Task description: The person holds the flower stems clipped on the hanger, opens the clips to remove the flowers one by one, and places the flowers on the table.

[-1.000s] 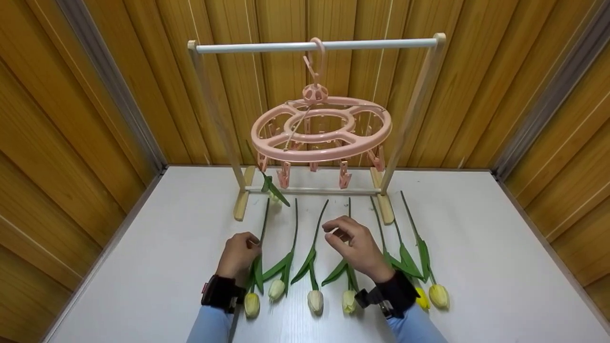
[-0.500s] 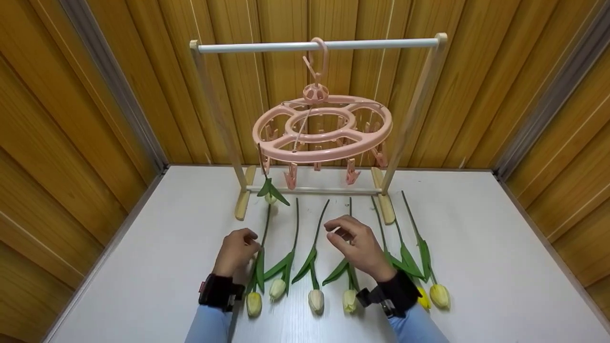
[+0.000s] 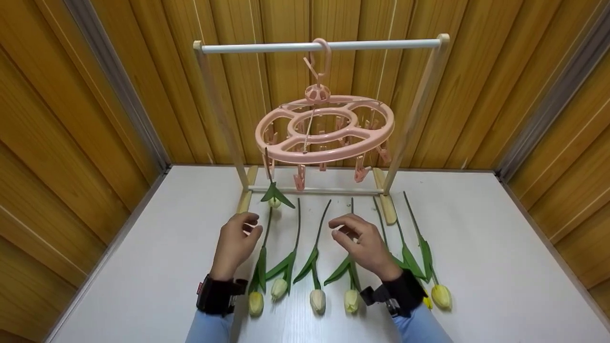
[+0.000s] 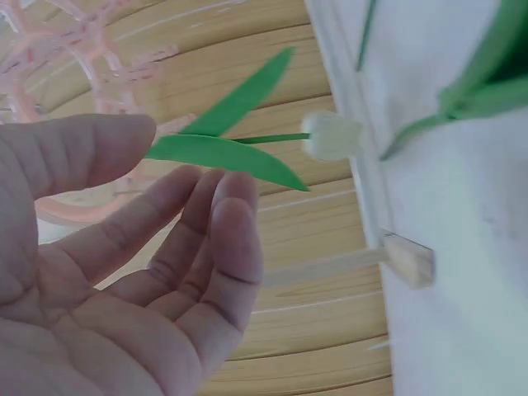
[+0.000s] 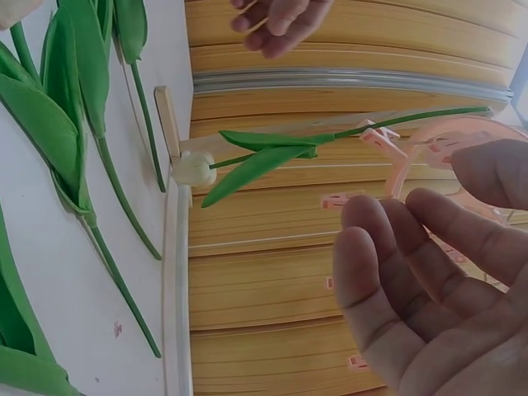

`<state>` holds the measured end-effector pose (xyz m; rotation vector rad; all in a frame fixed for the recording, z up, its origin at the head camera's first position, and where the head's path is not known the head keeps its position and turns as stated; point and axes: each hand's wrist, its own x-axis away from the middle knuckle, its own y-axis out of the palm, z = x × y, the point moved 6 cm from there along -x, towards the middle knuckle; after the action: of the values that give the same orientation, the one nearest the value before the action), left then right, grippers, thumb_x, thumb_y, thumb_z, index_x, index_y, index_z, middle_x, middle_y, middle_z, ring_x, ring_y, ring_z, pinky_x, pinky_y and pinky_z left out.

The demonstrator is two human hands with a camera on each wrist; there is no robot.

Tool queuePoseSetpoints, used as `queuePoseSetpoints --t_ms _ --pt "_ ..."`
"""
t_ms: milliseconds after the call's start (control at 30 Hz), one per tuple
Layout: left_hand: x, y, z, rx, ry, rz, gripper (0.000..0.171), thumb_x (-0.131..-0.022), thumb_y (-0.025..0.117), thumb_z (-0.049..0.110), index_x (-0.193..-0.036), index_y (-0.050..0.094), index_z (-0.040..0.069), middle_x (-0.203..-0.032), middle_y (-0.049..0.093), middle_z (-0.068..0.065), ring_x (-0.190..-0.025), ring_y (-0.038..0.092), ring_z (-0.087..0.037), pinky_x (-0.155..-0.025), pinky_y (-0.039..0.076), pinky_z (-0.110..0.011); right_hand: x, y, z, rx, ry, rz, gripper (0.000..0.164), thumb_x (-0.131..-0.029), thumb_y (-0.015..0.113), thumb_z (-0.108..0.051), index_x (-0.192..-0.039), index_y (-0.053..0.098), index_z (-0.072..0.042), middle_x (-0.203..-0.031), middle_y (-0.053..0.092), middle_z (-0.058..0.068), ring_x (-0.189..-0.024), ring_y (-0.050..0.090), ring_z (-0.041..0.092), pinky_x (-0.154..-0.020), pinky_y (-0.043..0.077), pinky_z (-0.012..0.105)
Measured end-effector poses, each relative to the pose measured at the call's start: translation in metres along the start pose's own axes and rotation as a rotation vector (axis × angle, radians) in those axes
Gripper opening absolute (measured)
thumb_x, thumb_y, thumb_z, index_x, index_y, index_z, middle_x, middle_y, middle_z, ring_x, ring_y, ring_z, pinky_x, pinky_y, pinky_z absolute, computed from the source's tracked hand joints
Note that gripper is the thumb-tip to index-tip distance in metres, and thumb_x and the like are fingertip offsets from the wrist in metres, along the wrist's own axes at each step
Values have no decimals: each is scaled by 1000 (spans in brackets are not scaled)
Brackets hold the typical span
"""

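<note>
A tulip with a pale bloom [image 3: 274, 202] hangs head down from a clip at the left front of a pink round clip hanger [image 3: 329, 156]. My left hand [image 3: 237, 245] is just below that bloom in the head view, fingers loosely bent, nothing in them. The left wrist view shows the tulip's leaves [image 4: 239, 99] beyond the thumb. Over the stem of another tulip [image 3: 351, 301] hovers my right hand [image 3: 364, 243], relaxed and holding nothing. More tulips lie in a row, including a yellow-tipped one [image 3: 256, 303] by my left wrist and a cream one [image 3: 318, 301] between my arms.
A wooden stand with a white top rod [image 3: 267, 47] carries the hanger. Its wooden feet [image 3: 388, 209] rest on the white table [image 3: 143, 267]. Several clips [image 3: 299, 178] dangle from the ring. At far right lies another yellow tulip [image 3: 442, 297]. Wood-patterned walls [image 3: 95, 143] enclose the table.
The hanger has turned, bringing the hanging tulip slightly right and frontward. My left hand has lifted away from the leftmost lying tulip's stem and its fingers have spread. My right hand has barely moved.
</note>
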<state>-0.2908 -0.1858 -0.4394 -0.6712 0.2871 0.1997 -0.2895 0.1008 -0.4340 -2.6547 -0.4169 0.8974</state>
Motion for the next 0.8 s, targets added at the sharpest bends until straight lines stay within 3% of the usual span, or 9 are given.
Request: queuePoseSetpoints --t_ms 367,600,800 --pt "-1 -7 38 116 126 121 30 -91 70 -3 -121 67 -4 -116 66 -21 -104 66 -35 -83 57 -48 -4 -1 -6 3 -6 -12 18 -101 63 -4 -118 71 -3 -112 70 13 -91 70 20 -76 56 26" --pt "-16 -3 47 160 127 142 39 -91 70 0 -128 62 -6 -125 63 -25 -116 62 -39 -89 55 -52 -12 2 -11 31 -21 -22 18 -102 64 -6 -118 72 -5 -113 71 11 -93 70 22 -78 55 26" --pt "-34 4 48 243 86 97 52 -93 68 3 -141 52 -10 -136 59 -28 -126 57 -42 -97 52 -54 -20 7 -17 24 -62 -19 21 -102 63 -5 -121 70 -2 -116 70 14 -96 69 25 -81 57 30"
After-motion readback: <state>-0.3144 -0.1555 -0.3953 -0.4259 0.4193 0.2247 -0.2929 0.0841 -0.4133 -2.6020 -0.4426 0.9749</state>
